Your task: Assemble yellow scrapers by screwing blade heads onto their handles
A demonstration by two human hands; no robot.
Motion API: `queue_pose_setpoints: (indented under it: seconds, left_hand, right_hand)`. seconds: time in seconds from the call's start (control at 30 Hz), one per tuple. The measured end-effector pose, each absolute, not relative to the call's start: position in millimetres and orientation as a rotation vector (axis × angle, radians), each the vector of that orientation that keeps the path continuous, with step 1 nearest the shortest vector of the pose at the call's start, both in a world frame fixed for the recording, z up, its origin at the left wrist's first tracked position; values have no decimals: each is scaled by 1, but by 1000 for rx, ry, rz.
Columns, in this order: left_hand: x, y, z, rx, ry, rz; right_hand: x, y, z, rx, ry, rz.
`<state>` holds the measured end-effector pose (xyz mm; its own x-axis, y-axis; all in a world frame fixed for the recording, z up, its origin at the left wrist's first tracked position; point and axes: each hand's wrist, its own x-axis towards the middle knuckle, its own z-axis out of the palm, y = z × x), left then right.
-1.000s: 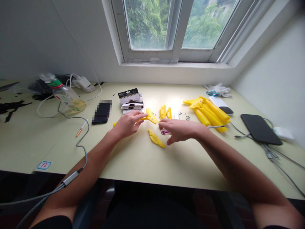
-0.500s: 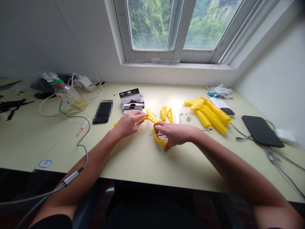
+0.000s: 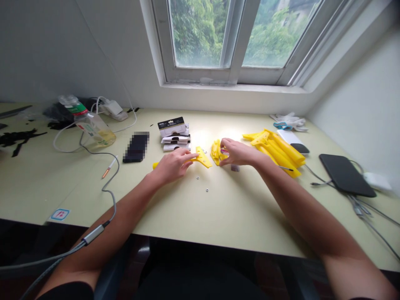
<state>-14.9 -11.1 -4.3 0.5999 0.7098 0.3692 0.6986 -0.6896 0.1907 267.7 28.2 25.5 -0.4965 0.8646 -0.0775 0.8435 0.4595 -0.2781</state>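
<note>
While the left hand has its fingers pinched on a yellow bracket near mid worktop, the bracket sticks out right of them, long axis slanting rightward to the front edge. Right hand, fingers curled round a screwdriver, is farther right, by loose yellow pieces; can't tell if touching. Left's nearer.

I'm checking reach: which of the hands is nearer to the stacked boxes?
Left. The left hand is just this side of the stacked boxes; the right hand is farther off, to their right.
</note>
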Motion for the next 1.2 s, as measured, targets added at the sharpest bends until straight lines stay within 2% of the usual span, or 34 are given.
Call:
queue_pose_setpoints:
  seconds: [0.17,0.4,0.73,0.87,1.1,1.2]
  left_hand:
    - [-12,-13,-5,2824,1183,715]
    - [-3,-20,-3,2883,1140,950]
    - [0,-24,-3,2872,1226,874]
    - [1,-25,-3,2851,1234,853]
    - [3,-27,-2,2799,1213,828]
    - [3,-27,-3,2808,1195,838]
  right_hand:
    - [256,10,51,-1469,-2564,387]
    - [237,-16,69,-1426,-2445,797]
    - [233,-9,59,-1403,-2087,1351]
    - [229,-10,58,-1378,-2117,1284]
    - [227,-13,58,-1395,-2330,880]
    - [227,-14,59,-1427,-2352,812]
